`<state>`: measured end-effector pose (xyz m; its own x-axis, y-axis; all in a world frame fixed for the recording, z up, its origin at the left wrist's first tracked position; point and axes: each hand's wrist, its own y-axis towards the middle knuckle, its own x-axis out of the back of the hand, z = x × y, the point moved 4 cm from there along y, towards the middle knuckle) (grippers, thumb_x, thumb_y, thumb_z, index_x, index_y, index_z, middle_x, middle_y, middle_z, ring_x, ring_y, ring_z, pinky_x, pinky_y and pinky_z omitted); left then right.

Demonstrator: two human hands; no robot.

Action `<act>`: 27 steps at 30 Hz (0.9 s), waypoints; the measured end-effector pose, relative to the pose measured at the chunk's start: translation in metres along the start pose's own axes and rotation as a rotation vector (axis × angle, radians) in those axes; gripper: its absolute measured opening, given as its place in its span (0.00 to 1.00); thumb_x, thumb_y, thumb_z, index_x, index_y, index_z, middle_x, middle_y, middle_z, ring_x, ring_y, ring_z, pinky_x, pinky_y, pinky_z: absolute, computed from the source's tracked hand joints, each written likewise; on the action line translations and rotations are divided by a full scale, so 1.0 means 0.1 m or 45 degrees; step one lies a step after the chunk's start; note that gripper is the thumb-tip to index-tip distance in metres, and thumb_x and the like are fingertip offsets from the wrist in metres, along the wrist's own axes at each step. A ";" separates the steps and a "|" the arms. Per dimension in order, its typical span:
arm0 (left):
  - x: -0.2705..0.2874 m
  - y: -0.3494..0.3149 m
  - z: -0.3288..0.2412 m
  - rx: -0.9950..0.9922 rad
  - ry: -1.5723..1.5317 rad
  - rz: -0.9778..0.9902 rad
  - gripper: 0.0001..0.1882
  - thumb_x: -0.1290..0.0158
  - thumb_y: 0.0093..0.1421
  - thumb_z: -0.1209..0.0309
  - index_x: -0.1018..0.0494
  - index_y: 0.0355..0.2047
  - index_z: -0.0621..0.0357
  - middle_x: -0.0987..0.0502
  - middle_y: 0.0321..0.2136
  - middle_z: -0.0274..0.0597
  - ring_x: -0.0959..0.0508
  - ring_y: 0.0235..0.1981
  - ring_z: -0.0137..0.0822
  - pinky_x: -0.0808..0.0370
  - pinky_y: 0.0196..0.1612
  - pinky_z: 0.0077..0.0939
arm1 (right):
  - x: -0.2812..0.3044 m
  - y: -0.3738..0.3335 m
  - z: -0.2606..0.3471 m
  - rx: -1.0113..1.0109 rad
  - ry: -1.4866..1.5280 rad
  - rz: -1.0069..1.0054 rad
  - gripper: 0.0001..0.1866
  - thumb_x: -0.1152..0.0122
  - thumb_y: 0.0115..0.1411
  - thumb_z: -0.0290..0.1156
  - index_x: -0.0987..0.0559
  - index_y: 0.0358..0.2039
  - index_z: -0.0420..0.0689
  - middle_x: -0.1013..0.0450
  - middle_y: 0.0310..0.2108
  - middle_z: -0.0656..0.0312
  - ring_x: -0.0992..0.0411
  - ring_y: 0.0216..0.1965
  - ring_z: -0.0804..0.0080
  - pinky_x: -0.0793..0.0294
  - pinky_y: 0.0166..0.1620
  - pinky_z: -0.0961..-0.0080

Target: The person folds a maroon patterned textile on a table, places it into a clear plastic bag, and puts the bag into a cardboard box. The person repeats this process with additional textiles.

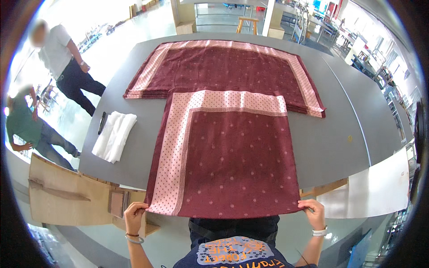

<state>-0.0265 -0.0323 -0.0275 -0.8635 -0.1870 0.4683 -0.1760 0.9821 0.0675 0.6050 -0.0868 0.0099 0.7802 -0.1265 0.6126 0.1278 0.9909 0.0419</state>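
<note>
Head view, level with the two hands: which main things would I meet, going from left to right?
Light wooden board → left hand → maroon dotted cloth with pink border, its near corners pinched → right hand → white panel.

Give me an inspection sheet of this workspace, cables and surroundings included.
Surface: grey table, centre covered.
Work: maroon cloth with pink border, far end lying over layered maroon fabric.
Clutter: white folded material and black pen, left of the cloth.
Grips: left hand and right hand each pinch a near corner.
Cables: nothing seen; distant background unclear.
Surroundings: person in white top, person in green top, left; wooden stool beyond.
</note>
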 end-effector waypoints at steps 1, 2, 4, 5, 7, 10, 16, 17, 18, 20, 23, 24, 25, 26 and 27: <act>0.07 -0.04 -0.12 0.006 0.012 0.043 0.10 0.44 0.52 0.92 0.19 0.31 0.68 0.17 0.35 0.43 0.17 0.38 0.34 0.21 0.42 0.24 | 0.07 -0.07 0.07 -0.075 0.010 -0.018 0.12 0.38 0.50 0.10 0.15 0.31 0.39 0.16 0.38 0.56 0.18 0.43 0.63 0.19 0.48 0.70; 0.14 -0.09 -0.20 0.010 0.024 0.079 0.10 0.43 0.51 0.92 0.19 0.31 0.68 0.17 0.35 0.43 0.17 0.38 0.34 0.21 0.42 0.25 | 0.13 -0.13 0.10 -0.096 0.050 -0.004 0.12 0.38 0.49 0.10 0.15 0.31 0.39 0.16 0.37 0.55 0.18 0.43 0.64 0.19 0.48 0.70; 0.31 -0.17 -0.26 -0.032 -0.015 0.115 0.07 0.39 0.51 0.88 0.18 0.29 0.63 0.16 0.36 0.44 0.21 0.50 0.39 0.25 0.53 0.34 | 0.27 -0.24 0.13 -0.136 0.130 0.025 0.12 0.38 0.49 0.09 0.15 0.30 0.39 0.16 0.36 0.55 0.18 0.42 0.64 0.19 0.48 0.71; 0.37 -0.16 -0.40 -0.128 0.009 0.119 0.06 0.38 0.52 0.86 0.18 0.28 0.62 0.16 0.37 0.44 0.23 0.54 0.41 0.27 0.57 0.38 | 0.34 -0.25 0.22 -0.110 0.158 -0.004 0.08 0.36 0.49 0.12 0.16 0.28 0.38 0.18 0.32 0.55 0.19 0.39 0.65 0.20 0.44 0.72; 0.51 -0.20 -0.50 -0.068 -0.179 0.106 0.04 0.34 0.53 0.76 0.20 0.26 0.59 0.15 0.38 0.44 0.31 0.64 0.45 0.38 0.67 0.48 | 0.46 -0.23 0.32 0.049 0.317 -0.057 0.04 0.33 0.52 0.17 0.17 0.26 0.39 0.20 0.29 0.57 0.21 0.37 0.65 0.22 0.42 0.72; 0.61 -0.06 -0.61 -0.373 -0.467 0.089 0.10 0.38 0.60 0.68 0.24 0.27 0.61 0.17 0.36 0.45 0.27 0.58 0.45 0.37 0.68 0.51 | 0.51 -0.08 0.40 0.340 0.538 -0.171 0.12 0.30 0.61 0.31 0.23 0.23 0.44 0.26 0.27 0.63 0.27 0.34 0.67 0.26 0.40 0.71; 0.15 0.81 -0.71 -0.216 -0.224 -0.397 0.04 0.52 0.69 0.77 0.27 0.41 0.62 0.26 0.36 0.36 0.29 0.39 0.27 0.28 0.47 0.23 | 0.18 0.81 0.25 0.248 0.476 -0.569 0.06 0.46 0.73 0.27 0.24 0.36 0.44 0.29 0.32 0.65 0.31 0.35 0.77 0.30 0.41 0.78; -0.04 1.07 -0.82 -0.189 -0.001 -0.494 0.07 0.52 0.70 0.75 0.27 0.44 0.62 0.26 0.37 0.36 0.30 0.38 0.27 0.29 0.45 0.23 | 0.11 1.03 0.24 0.110 0.323 -0.703 0.06 0.46 0.73 0.28 0.23 0.39 0.41 0.27 0.35 0.65 0.30 0.37 0.78 0.30 0.44 0.78; -0.19 1.38 -0.81 -0.274 0.178 -0.525 0.08 0.52 0.71 0.72 0.27 0.46 0.63 0.23 0.38 0.41 0.27 0.40 0.32 0.28 0.48 0.28 | 0.05 1.30 0.20 0.071 0.154 -0.756 0.08 0.46 0.73 0.29 0.22 0.42 0.38 0.25 0.37 0.63 0.29 0.40 0.75 0.29 0.47 0.76; -0.46 1.93 -0.75 -0.336 0.160 -0.519 0.11 0.51 0.71 0.70 0.26 0.47 0.63 0.21 0.42 0.50 0.21 0.44 0.42 0.27 0.52 0.33 | -0.13 1.86 0.12 0.174 -0.049 -0.841 0.11 0.45 0.73 0.31 0.21 0.45 0.37 0.22 0.42 0.58 0.26 0.45 0.68 0.28 0.53 0.71; -0.85 2.66 -0.59 -0.459 0.233 -0.497 0.10 0.51 0.70 0.71 0.25 0.46 0.63 0.20 0.40 0.56 0.19 0.42 0.54 0.24 0.48 0.39 | -0.32 2.59 -0.28 0.303 -0.136 -0.841 0.13 0.45 0.73 0.33 0.21 0.47 0.35 0.20 0.45 0.47 0.21 0.46 0.51 0.25 0.52 0.63; -0.96 2.86 -0.47 -0.516 0.258 -0.470 0.10 0.51 0.70 0.70 0.25 0.45 0.63 0.20 0.40 0.58 0.19 0.42 0.58 0.23 0.47 0.41 | -0.42 2.74 -0.35 0.366 -0.271 -0.909 0.13 0.44 0.72 0.33 0.21 0.47 0.36 0.20 0.43 0.45 0.20 0.45 0.48 0.23 0.49 0.62; -1.07 3.00 -0.32 -0.476 0.297 -0.454 0.10 0.51 0.70 0.69 0.25 0.46 0.60 0.19 0.39 0.58 0.19 0.41 0.60 0.23 0.45 0.44 | -0.54 2.87 -0.43 0.303 -0.249 -0.847 0.13 0.44 0.72 0.33 0.21 0.47 0.36 0.20 0.42 0.44 0.21 0.44 0.45 0.23 0.46 0.60; -1.15 3.13 -0.12 -0.355 0.372 -0.383 0.10 0.51 0.70 0.67 0.25 0.46 0.58 0.18 0.38 0.59 0.19 0.41 0.62 0.23 0.43 0.46 | -0.65 2.98 -0.50 0.242 -0.227 -0.784 0.12 0.43 0.71 0.33 0.22 0.47 0.37 0.20 0.41 0.43 0.21 0.43 0.43 0.22 0.44 0.59; -1.22 3.21 0.06 -0.335 0.427 -0.355 0.10 0.51 0.70 0.67 0.25 0.45 0.57 0.18 0.38 0.58 0.19 0.41 0.62 0.23 0.43 0.48 | -0.76 3.05 -0.61 0.257 -0.255 -0.755 0.11 0.43 0.71 0.33 0.22 0.46 0.38 0.20 0.40 0.43 0.21 0.42 0.41 0.22 0.42 0.57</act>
<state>0.0196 0.3053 -0.0681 -0.5940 -0.4672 0.6549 -0.2161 0.8768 0.4295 0.6222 0.2225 -0.0720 0.4812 -0.6620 0.5747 0.3683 0.7475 0.5528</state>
